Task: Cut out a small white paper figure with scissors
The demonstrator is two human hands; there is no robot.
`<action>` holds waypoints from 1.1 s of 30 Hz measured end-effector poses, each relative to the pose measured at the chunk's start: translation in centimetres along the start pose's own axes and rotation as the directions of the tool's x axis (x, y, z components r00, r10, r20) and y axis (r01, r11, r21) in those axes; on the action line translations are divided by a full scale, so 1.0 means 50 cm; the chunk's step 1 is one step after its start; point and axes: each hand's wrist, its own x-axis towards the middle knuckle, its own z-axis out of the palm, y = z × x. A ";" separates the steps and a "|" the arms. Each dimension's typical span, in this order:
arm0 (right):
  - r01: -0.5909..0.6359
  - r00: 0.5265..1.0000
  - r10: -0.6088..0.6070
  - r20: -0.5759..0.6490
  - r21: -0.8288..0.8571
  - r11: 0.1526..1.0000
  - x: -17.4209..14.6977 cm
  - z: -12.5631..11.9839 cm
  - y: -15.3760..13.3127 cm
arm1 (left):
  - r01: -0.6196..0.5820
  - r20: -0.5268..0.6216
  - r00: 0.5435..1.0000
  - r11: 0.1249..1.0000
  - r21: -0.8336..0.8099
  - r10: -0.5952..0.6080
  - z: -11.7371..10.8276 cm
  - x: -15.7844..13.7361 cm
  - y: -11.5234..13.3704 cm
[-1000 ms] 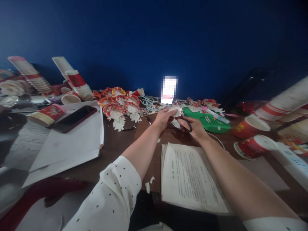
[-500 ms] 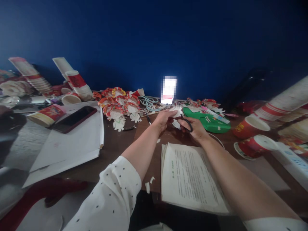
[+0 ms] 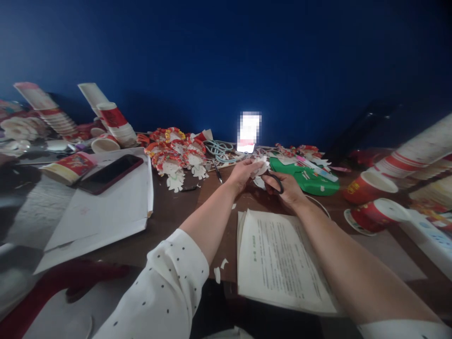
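Note:
Between finger and thumb, my left hand [image 3: 243,173] pinches a small white paper cut-out [image 3: 261,165]. My right hand [image 3: 287,189] is closed round the dark handles of a pair of scissors [image 3: 278,182], whose blades are hard to see against the paper. Just right of the hands lies a green sheet [image 3: 310,176] with a pen and paper scraps on it. To the left sits a heap of red and white paper cut-outs [image 3: 176,160]. Below the hands rests an open printed booklet [image 3: 278,259].
A lit phone [image 3: 248,134] stands against the blue wall. On the left are stacked paper cups [image 3: 116,125] and a dark phone [image 3: 111,174] on a white folder [image 3: 106,216]. More red cups [image 3: 379,214] and a white power strip [image 3: 429,238] are on the right. Paper scraps [image 3: 218,274] lie near the front edge.
The paper in my left hand has turned slightly, and the left fingers have shifted a little on it. My right hand with the scissors has stayed almost in place.

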 end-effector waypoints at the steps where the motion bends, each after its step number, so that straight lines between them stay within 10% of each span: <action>1: 0.000 1.000 0.000 0.001 -0.002 1.000 -0.001 0.001 -0.001 | -0.019 -0.022 1.000 1.000 0.002 0.019 -0.001 0.002 -0.002; 33: 0.011 0.999 -0.014 0.035 0.078 0.997 -0.006 0.010 -0.004 | -0.110 -0.119 0.986 0.992 0.060 0.116 -0.002 0.011 -0.003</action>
